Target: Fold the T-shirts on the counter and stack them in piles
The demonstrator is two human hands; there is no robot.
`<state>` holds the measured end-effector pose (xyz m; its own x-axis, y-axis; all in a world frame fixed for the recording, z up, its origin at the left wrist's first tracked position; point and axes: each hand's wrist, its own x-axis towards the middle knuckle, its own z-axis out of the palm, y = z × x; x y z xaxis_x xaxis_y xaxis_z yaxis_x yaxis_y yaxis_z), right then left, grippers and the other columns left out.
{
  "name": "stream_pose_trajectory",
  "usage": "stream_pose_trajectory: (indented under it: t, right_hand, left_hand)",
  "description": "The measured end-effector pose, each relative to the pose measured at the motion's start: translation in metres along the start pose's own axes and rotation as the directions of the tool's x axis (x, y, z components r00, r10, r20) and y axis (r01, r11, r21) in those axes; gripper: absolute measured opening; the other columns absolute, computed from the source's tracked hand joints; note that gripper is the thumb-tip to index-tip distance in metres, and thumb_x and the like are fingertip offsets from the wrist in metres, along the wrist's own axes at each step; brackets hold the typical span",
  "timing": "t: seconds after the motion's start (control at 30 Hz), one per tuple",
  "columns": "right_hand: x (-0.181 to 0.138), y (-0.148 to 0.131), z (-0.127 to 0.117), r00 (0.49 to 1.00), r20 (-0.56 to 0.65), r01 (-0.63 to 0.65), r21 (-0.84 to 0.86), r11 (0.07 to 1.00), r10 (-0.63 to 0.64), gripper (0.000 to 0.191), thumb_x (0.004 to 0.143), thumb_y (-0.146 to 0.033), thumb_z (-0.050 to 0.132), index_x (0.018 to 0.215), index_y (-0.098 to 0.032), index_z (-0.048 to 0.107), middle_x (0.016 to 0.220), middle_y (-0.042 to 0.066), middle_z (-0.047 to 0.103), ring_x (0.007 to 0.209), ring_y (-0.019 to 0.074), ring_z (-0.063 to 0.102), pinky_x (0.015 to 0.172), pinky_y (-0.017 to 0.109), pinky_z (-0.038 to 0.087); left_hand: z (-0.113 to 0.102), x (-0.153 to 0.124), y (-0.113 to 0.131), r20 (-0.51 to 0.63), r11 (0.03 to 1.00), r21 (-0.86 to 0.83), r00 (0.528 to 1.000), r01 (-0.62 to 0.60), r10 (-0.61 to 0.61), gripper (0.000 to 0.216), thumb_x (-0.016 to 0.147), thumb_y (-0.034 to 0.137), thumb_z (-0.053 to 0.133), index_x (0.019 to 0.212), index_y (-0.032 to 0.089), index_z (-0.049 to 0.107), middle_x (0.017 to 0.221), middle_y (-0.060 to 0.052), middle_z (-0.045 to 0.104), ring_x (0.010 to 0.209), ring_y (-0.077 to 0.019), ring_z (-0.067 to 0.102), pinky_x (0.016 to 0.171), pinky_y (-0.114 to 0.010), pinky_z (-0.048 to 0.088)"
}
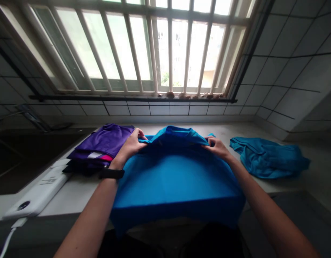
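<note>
A bright blue shirt (pixel 173 179) lies spread over the counter edge in front of me, its lower hem hanging off the front. My left hand (pixel 131 145), with a black band on the wrist, is closed on the shirt's upper left corner. My right hand (pixel 217 147) pinches the upper right corner. The top edge is lifted and folded a little between the two hands.
A folded stack of purple clothes (pixel 101 145) sits left of the shirt. A crumpled teal garment (pixel 267 157) lies to the right. A white power bank (pixel 38 195) with a cable rests at the left counter edge, beside a dark sink (pixel 23 154). Barred window (pixel 154 50) behind.
</note>
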<state>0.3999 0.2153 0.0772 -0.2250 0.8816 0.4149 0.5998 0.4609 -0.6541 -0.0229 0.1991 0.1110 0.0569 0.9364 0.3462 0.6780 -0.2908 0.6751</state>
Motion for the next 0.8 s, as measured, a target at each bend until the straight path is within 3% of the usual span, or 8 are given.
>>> stream_pose_trajectory:
  t: [0.07, 0.17, 0.27, 0.4, 0.5, 0.57, 0.63, 0.8]
  right_hand:
    - [-0.028, 0.002, 0.003, 0.99, 0.117, -0.073, -0.027, 0.997, 0.076, 0.029, 0.078, -0.043, 0.072, 0.069, -0.025, 0.051, 0.088, 0.006, 0.073, 0.084, 0.0243, 0.068, 0.08, 0.034, 0.053]
    - [-0.044, -0.003, 0.01, 0.98, 0.162, -0.106, -0.069, 0.992, 0.116, 0.022, 0.074, -0.036, 0.075, 0.088, -0.023, 0.064, 0.09, 0.004, 0.074, 0.086, 0.0238, 0.068, 0.081, 0.032, 0.052]
    - [-0.037, -0.019, 0.012, 0.97, 0.174, -0.151, -0.108, 0.983, 0.168, 0.008, 0.079, -0.029, 0.068, 0.083, -0.023, 0.064, 0.084, 0.004, 0.072, 0.084, 0.0232, 0.068, 0.081, 0.032, 0.052]
    - [-0.043, -0.038, 0.0, 0.979, -0.025, -0.198, 0.056, 0.979, 0.2, 0.008, 0.086, -0.027, 0.052, 0.082, -0.023, 0.057, 0.08, 0.003, 0.067, 0.08, 0.0223, 0.065, 0.079, 0.033, 0.054]
    - [-0.082, -0.045, -0.005, 0.999, 0.036, -0.027, 0.134, 0.991, 0.023, 0.013, 0.089, -0.032, 0.051, 0.089, -0.023, 0.06, 0.091, 0.004, 0.068, 0.09, 0.0247, 0.065, 0.087, 0.037, 0.056]
    - [-0.114, -0.045, -0.001, 0.984, 0.166, 0.047, 0.084, 0.995, -0.061, 0.015, 0.09, -0.032, 0.052, 0.095, -0.023, 0.063, 0.106, 0.007, 0.069, 0.101, 0.0266, 0.067, 0.097, 0.041, 0.056]
    - [-0.139, -0.041, 0.009, 0.973, 0.223, 0.066, -0.02, 0.998, -0.06, 0.018, 0.095, -0.033, 0.051, 0.102, -0.023, 0.063, 0.124, 0.011, 0.066, 0.115, 0.0278, 0.066, 0.107, 0.044, 0.052]
    - [-0.139, -0.024, 0.028, 0.969, 0.239, 0.114, -0.205, 0.972, -0.063, 0.024, 0.104, -0.03, 0.039, 0.117, -0.022, 0.058, 0.154, 0.017, 0.05, 0.143, 0.0279, 0.053, 0.121, 0.046, 0.043]
  left_hand:
    - [0.002, -0.026, -0.003, 0.142, 0.997, 0.069, 0.988, 0.047, -0.056, 0.038, 0.064, 0.037, 0.075, 0.098, 0.022, 0.068, 0.092, -0.005, 0.078, 0.087, -0.0263, 0.074, 0.083, -0.036, 0.058]
    - [0.011, -0.047, 0.0, 0.271, 0.982, 0.183, 0.958, 0.045, -0.095, 0.02, 0.064, 0.036, 0.071, 0.079, 0.023, 0.073, 0.091, -0.007, 0.08, 0.092, -0.0302, 0.075, 0.088, -0.037, 0.057]
    - [0.01, -0.055, 0.015, 0.231, 0.977, 0.205, 0.967, 0.056, -0.104, 0.02, 0.071, 0.038, 0.065, 0.079, 0.023, 0.075, 0.101, -0.01, 0.082, 0.101, -0.0318, 0.075, 0.096, -0.038, 0.056]
    - [-0.009, -0.076, 0.037, 0.1, 0.991, 0.13, 0.994, 0.031, -0.044, 0.043, 0.083, 0.043, 0.054, 0.108, 0.019, 0.079, 0.129, -0.01, 0.077, 0.112, -0.0293, 0.073, 0.103, -0.038, 0.054]
    - [-0.014, -0.11, 0.04, 0.176, 0.993, 0.118, 0.984, 0.003, -0.024, 0.057, 0.087, 0.047, 0.049, 0.131, 0.018, 0.073, 0.135, -0.008, 0.074, 0.12, -0.029, 0.07, 0.108, -0.037, 0.053]
    - [-0.005, -0.134, 0.033, 0.298, 0.985, 0.171, 0.953, -0.005, -0.047, 0.063, 0.087, 0.047, 0.049, 0.14, 0.019, 0.068, 0.142, -0.008, 0.07, 0.13, -0.0305, 0.066, 0.112, -0.037, 0.05]
    - [0.01, -0.151, 0.025, 0.361, 0.967, 0.254, 0.93, -0.021, -0.075, 0.068, 0.089, 0.044, 0.047, 0.15, 0.018, 0.06, 0.153, -0.009, 0.061, 0.14, -0.0322, 0.059, 0.118, -0.04, 0.046]
    - [0.034, -0.143, 0.016, 0.381, 0.928, 0.365, 0.922, -0.075, -0.075, 0.069, 0.097, 0.031, 0.034, 0.163, 0.012, 0.04, 0.167, -0.011, 0.043, 0.148, -0.0288, 0.05, 0.125, -0.038, 0.039]
